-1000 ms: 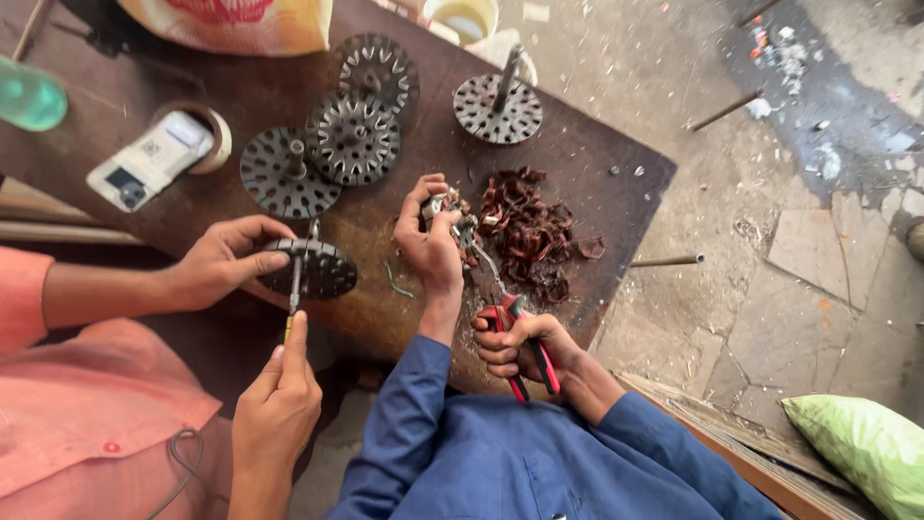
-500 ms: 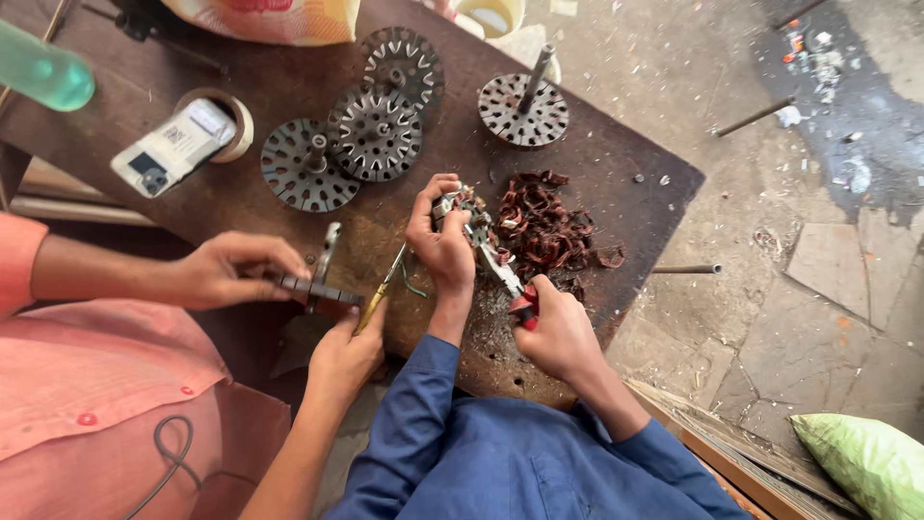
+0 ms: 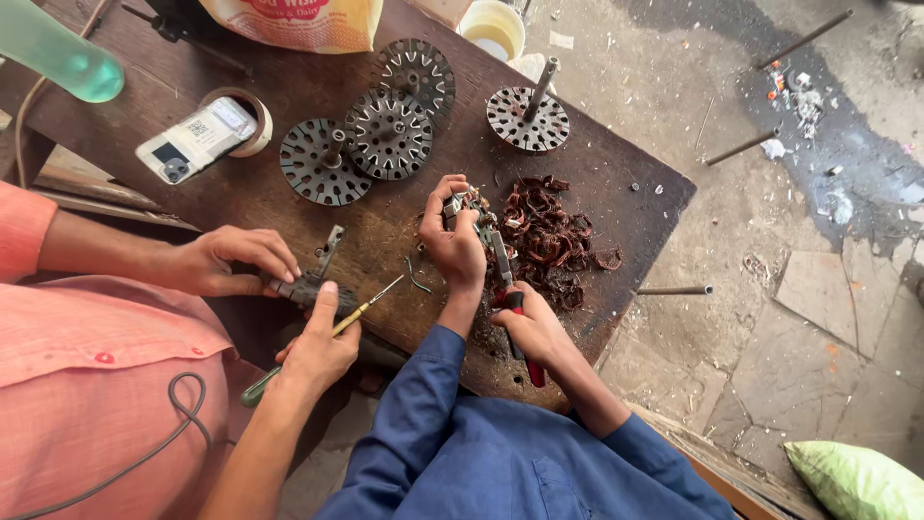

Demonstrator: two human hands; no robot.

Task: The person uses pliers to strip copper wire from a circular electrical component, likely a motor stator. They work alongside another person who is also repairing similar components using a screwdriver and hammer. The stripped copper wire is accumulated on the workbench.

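Observation:
My left hand (image 3: 452,246) grips a small metal part with wire ends (image 3: 464,204), held just above the dark wooden table (image 3: 616,183). My right hand (image 3: 531,325) is closed on red-handled pliers (image 3: 515,318), whose jaws reach up to that part. A heap of tangled copper wire (image 3: 553,241) lies right beside both hands. Both my sleeves are blue.
A co-worker in an orange shirt sits at left, one hand (image 3: 226,260) on a dark metal piece, the other (image 3: 318,347) holding a screwdriver (image 3: 332,332). Several round slotted motor cores (image 3: 385,135) (image 3: 526,117), a phone on a tape roll (image 3: 197,140), a green bottle (image 3: 58,53).
My right hand has drawn in closer to my left, pliers now against the part. The co-worker's screwdriver went from upright to slanted, and the round core left their hands.

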